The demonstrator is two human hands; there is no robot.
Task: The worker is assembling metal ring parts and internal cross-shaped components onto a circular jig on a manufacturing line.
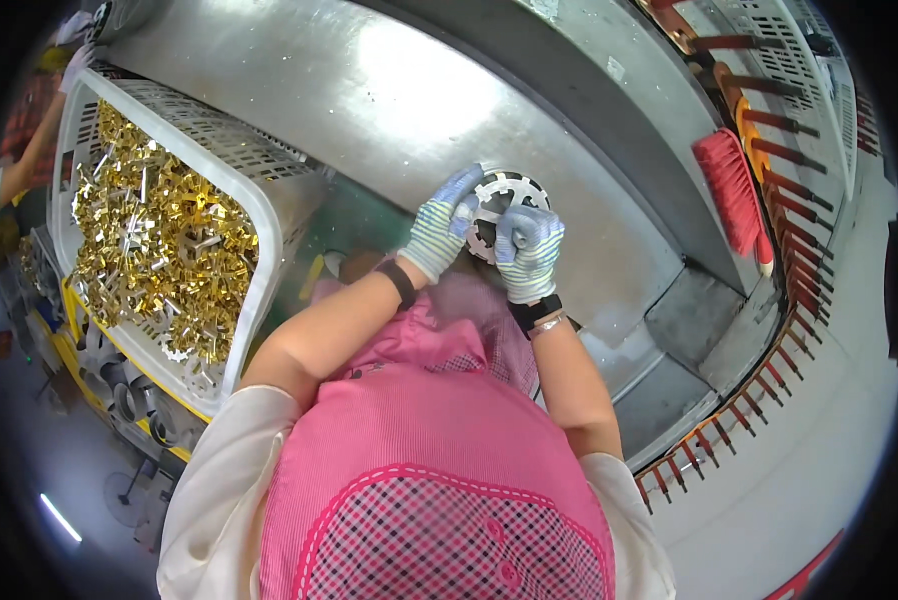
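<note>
Disc (pixel 509 186), one: round, black and white, notched at the rim; between the two hands, over the near edge of the metal bench (pixel 599 240).

Left hand (pixel 441 225): gloved, fingers together along the disc's left side, thumb bent in, gripping the rim. Right hand (pixel 527 252): gloved, fingers curled inward over the disc's lower right; whether they pinch a small piece, cannot tell.

Crate (pixel 267 232), one: white, slatted, left of the bench; holds many loose gold and silvery parts (pixel 159 245).

Brush (pixel 729 185), one: red bristles, right side, near a row of rods (pixel 795 157).

Risks, as judged: the disc could slip or turn if the left hand loosens while the right presses at the opposite side; being near the bench edge, it could then drop. Gloved fingertips might fumble anything small, or catch on the notches. The parts, heaped high in places, could spill if the crate is knocked.

Obscured: the disc's lower right, under the right hand; its underside, so contact with the bench is unconfirmed; the right fingertips. Co-worker's hand (pixel 77 68): far upper left, small, its action unclear; body cut off at the dark rim.
</note>
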